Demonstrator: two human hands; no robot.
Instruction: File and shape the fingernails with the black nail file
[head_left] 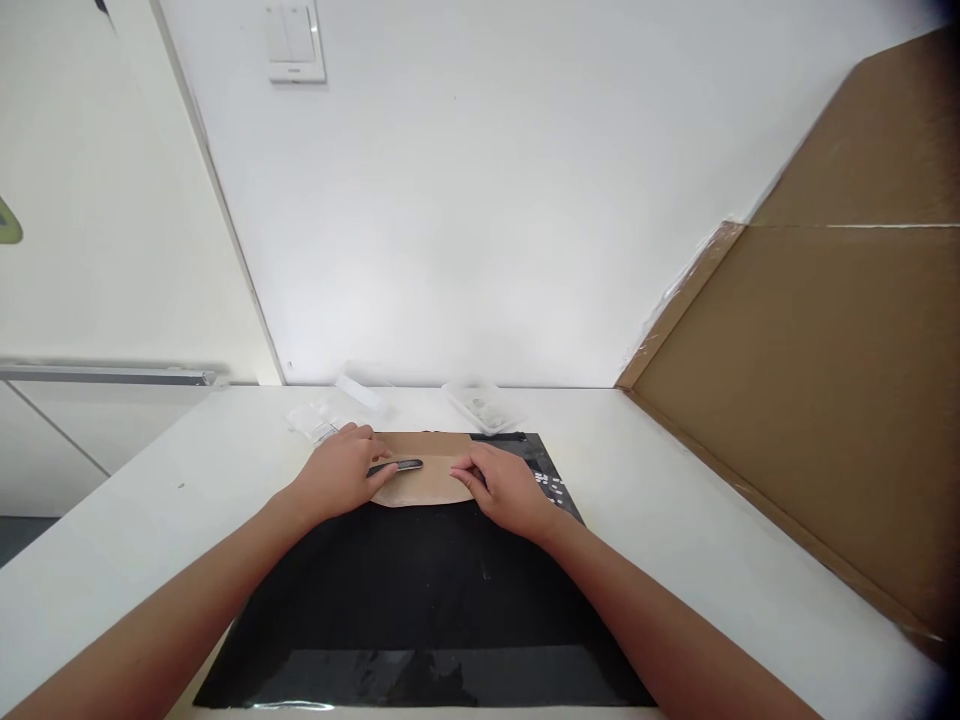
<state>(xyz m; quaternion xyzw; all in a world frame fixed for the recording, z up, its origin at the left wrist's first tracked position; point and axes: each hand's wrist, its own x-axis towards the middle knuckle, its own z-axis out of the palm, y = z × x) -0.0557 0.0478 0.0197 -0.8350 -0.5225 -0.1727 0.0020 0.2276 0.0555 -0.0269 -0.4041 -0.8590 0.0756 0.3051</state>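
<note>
A tan, flat piece of card or leather (427,486) with a curved near edge lies on the black mat (427,580). My left hand (343,472) rests at its left end, closed around a slim dark tool (406,465) with a lighter rim; I cannot tell its kind. The tool lies low over the tan piece and points right. At the right end of the tan piece is my right hand (510,490). Its thumb and fingertips are pinched together, and whatever is between them is too small or hidden to make out.
Behind the mat are a clear plastic tray (486,408) with small bits in it and some clear plastic packaging (341,405). Small white pieces (551,485) lie at the mat's right edge. A large cardboard panel (810,380) leans at right, and a white wall (450,200) closes the back.
</note>
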